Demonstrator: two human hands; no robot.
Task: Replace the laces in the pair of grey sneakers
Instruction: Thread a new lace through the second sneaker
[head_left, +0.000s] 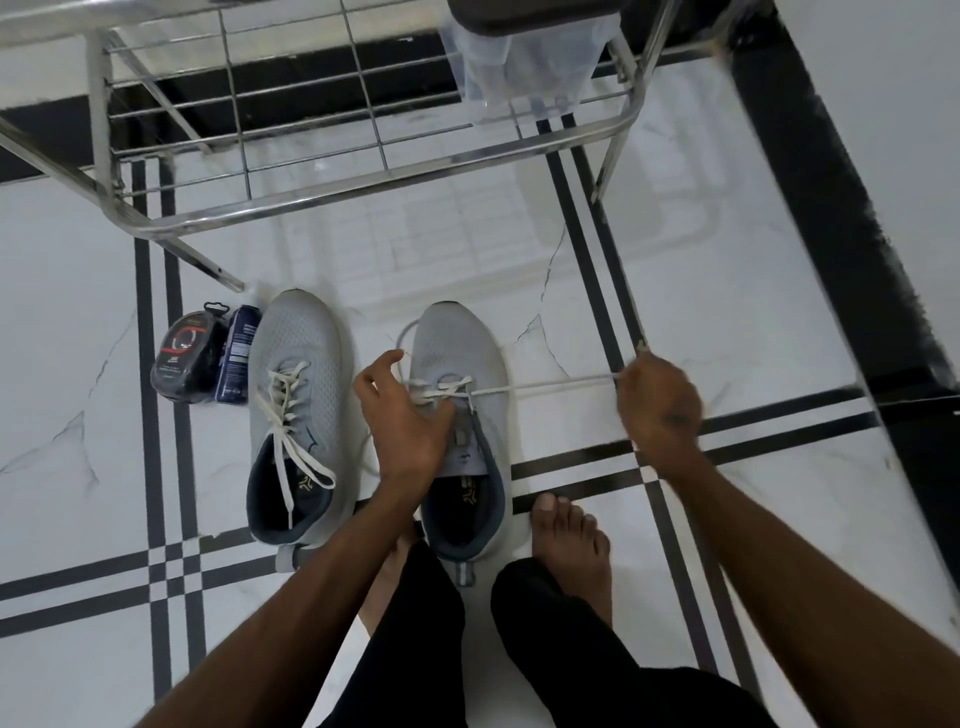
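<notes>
Two hands at work. Item one: our right hand (657, 402), fingers curled tight around the white lace (545, 385), draws it out taut to the right, away from the shoe. Item two: our left hand (402, 415), fingers spread and relaxed, presses down on the tongue and eyelets of the right-side grey sneaker (460, 415), steadying it on the tiled floor (571, 260). Item three: the other grey sneaker (293, 410), just to the left, laced but untied. Item four: packaged laces (182, 358) beside its toe. Handling note, our judgement: pull level and steady, keep the shoe pinned, so the lace slides through without dragging the eyelet row askew.
</notes>
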